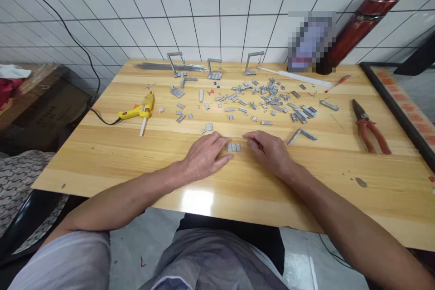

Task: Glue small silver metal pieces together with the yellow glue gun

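Observation:
A short row of small flat grey pieces (234,147) lies side by side on the wooden table between my two hands. My left hand (205,154) rests on the tabletop at the row's left end, thumb and fingers apart around that end; whether they touch it I cannot tell. To the right of the row, my right hand (270,149) lies with its fingers loosely bent, a small gap away, and nothing shows in it. Just beyond my left hand sits another small grey piece (209,126). An L-shaped grey strip (302,135) is beside my right hand.
Many grey bits (272,93) are scattered across the table (136,163). Three bracket-like grey stands (214,68) are near the tiled wall. A yellow glue gun (137,111) with a cord lies left; red-handled pliers (369,131) lie right. A red flask (360,31) stands behind.

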Available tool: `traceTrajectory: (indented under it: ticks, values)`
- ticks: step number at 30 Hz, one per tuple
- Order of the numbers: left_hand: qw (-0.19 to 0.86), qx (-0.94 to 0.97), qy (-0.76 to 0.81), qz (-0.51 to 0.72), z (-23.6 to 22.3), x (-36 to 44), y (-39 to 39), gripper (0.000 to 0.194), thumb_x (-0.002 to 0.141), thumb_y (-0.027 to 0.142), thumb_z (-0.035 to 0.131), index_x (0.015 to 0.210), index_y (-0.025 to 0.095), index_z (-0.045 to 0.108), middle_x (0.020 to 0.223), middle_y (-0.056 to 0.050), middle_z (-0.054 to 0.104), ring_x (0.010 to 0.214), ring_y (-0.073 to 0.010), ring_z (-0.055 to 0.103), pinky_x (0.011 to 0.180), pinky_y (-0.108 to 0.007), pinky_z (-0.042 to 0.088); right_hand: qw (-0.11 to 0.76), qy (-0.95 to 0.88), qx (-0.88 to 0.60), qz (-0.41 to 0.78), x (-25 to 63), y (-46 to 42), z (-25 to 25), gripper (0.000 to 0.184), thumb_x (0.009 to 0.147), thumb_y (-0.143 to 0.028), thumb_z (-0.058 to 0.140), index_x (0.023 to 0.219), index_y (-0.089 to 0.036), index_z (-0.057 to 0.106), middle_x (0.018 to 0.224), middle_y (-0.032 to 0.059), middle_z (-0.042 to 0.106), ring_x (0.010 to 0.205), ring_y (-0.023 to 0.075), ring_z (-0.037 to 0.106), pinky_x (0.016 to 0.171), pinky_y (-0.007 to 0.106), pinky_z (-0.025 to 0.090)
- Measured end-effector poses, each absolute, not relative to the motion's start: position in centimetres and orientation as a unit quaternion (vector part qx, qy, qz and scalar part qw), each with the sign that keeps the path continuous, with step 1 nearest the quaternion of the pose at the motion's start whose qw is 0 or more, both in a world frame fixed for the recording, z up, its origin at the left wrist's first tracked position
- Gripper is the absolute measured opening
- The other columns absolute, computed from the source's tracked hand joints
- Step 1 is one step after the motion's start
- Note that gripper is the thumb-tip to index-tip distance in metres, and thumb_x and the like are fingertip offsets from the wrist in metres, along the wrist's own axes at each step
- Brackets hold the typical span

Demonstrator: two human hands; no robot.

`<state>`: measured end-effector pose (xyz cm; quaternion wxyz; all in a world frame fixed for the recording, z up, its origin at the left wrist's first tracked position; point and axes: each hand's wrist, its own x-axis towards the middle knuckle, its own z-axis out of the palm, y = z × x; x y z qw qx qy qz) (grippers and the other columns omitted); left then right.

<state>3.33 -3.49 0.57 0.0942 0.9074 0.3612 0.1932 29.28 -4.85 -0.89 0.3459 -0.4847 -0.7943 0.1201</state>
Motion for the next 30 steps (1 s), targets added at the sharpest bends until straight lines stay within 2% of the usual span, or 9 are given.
traceTrajectory:
  ticks: [5, 9, 13, 18, 22, 25, 27, 30]
  values:
    - [0.110, 0.907, 0.375, 0.156, 0.1, 3.7, -2.9, 0.028, 0.104, 0.036, 0.062, 0.121, 0.015, 0.068, 0.115, -0.013, 0.071, 0.103, -0.0269, 0.071, 0.089, -0.042, 0.061, 0.334, -0.805, -0.471, 0.135, 29.2, -5.0, -1.0, 0.022, 0.102, -0.021, 0.057, 0.114, -0.020, 0.075, 0.088, 0.0045, 0.079, 0.069, 0.0175, 0.069, 0.068, 0.031, 0.056]
    - [0.125, 0.904, 0.368, 0.178, 0.2, 3.8, -2.8, 0.023, 0.106, 0.035, 0.059, 0.113, 0.017, 0.069, 0.107, -0.010, 0.071, 0.097, -0.0237, 0.069, 0.085, -0.038, 0.059, 0.341, -0.809, -0.457, 0.139, 29.1, -5.1, -0.7, 0.020, 0.102, -0.021, 0.059, 0.114, -0.020, 0.075, 0.084, 0.0036, 0.075, 0.065, 0.0162, 0.065, 0.062, 0.030, 0.052]
    - [0.121, 0.898, 0.354, 0.232, 0.3, 3.8, -2.7, 0.023, 0.107, 0.036, 0.059, 0.115, 0.016, 0.069, 0.103, -0.009, 0.070, 0.097, -0.0226, 0.068, 0.085, -0.036, 0.058, 0.355, -0.804, -0.459, 0.130, 29.3, -4.9, -0.6, 0.019, 0.101, -0.020, 0.059, 0.114, -0.021, 0.074, 0.084, 0.0031, 0.074, 0.064, 0.0159, 0.063, 0.061, 0.030, 0.050]
    - [0.138, 0.894, 0.354, 0.237, -0.1, 3.5, -2.5, 0.022, 0.106, 0.034, 0.062, 0.118, 0.016, 0.070, 0.104, -0.009, 0.071, 0.098, -0.0223, 0.069, 0.086, -0.036, 0.058, 0.354, -0.809, -0.453, 0.122, 29.6, -4.8, -0.9, 0.018, 0.100, -0.018, 0.061, 0.113, -0.019, 0.074, 0.084, 0.0035, 0.073, 0.065, 0.0161, 0.064, 0.062, 0.030, 0.051]
    - [0.136, 0.898, 0.352, 0.228, -0.3, 3.1, -2.5, 0.024, 0.104, 0.034, 0.065, 0.120, 0.017, 0.071, 0.107, -0.010, 0.072, 0.100, -0.0234, 0.069, 0.088, -0.038, 0.059, 0.341, -0.818, -0.447, 0.123, 29.4, -5.0, -1.1, 0.020, 0.100, -0.020, 0.064, 0.117, -0.018, 0.074, 0.095, 0.0067, 0.075, 0.072, 0.0175, 0.067, 0.065, 0.031, 0.053]
    - [0.123, 0.902, 0.354, 0.214, -0.3, 3.1, -2.5, 0.030, 0.103, 0.035, 0.066, 0.126, 0.016, 0.071, 0.111, -0.012, 0.073, 0.103, -0.0252, 0.070, 0.090, -0.040, 0.059, 0.312, -0.832, -0.446, 0.109, 29.0, -5.1, -1.3, 0.022, 0.099, -0.023, 0.067, 0.119, -0.018, 0.074, 0.104, 0.0097, 0.077, 0.087, 0.0227, 0.072, 0.073, 0.035, 0.056]
    - [0.120, 0.903, 0.353, 0.212, -0.3, 3.2, -2.5, 0.030, 0.104, 0.031, 0.063, 0.128, 0.015, 0.070, 0.112, -0.012, 0.073, 0.104, -0.0254, 0.070, 0.091, -0.041, 0.059, 0.292, -0.841, -0.446, 0.090, 28.6, -5.1, -1.4, 0.022, 0.100, -0.026, 0.067, 0.119, -0.018, 0.074, 0.105, 0.0106, 0.076, 0.094, 0.0258, 0.073, 0.076, 0.037, 0.057]
    - [0.131, 0.902, 0.349, 0.219, -0.6, 3.3, -2.3, 0.027, 0.106, 0.029, 0.059, 0.126, 0.015, 0.071, 0.110, -0.012, 0.073, 0.103, -0.0247, 0.070, 0.090, -0.040, 0.059, 0.280, -0.849, -0.442, 0.074, 28.1, -4.9, -1.5, 0.019, 0.102, -0.025, 0.065, 0.116, -0.020, 0.076, 0.101, 0.0098, 0.076, 0.093, 0.0257, 0.072, 0.074, 0.037, 0.056]
